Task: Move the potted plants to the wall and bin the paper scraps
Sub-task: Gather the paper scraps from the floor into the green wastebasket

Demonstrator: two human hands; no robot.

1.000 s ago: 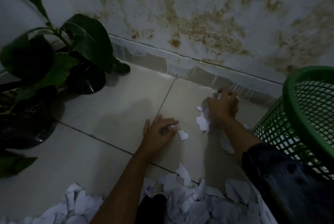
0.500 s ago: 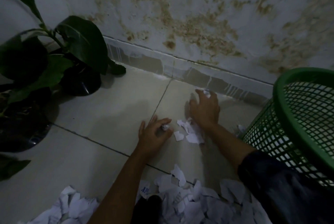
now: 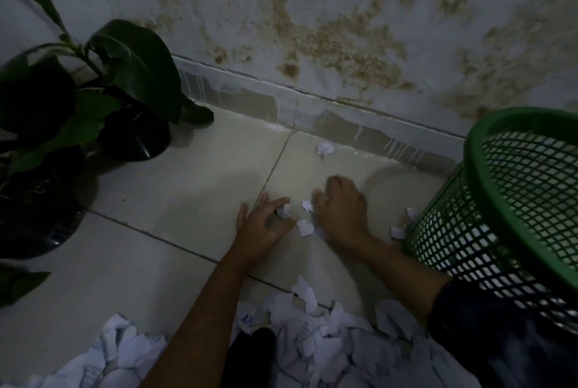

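Note:
On the pale floor tiles my left hand (image 3: 264,228) pinches a small paper scrap (image 3: 285,210) between thumb and fingers. My right hand (image 3: 342,212) lies palm down just right of it, fingers curled over several white scraps (image 3: 305,226). One loose scrap (image 3: 325,147) lies near the skirting. A big heap of torn paper (image 3: 312,344) covers the floor near me. A green mesh bin (image 3: 513,200) stands at the right. Two dark potted plants (image 3: 134,134) (image 3: 34,209) with broad leaves stand by the wall at the left.
A stained wall (image 3: 312,27) with a grey skirting runs across the back. Two small scraps (image 3: 397,231) lie against the bin's base. My dark sleeve (image 3: 500,340) fills the lower right corner.
My right hand has swept from the skirting back toward me and to the left, dragging scraps up beside my left hand. One scrap stayed by the wall. The left hand has barely moved.

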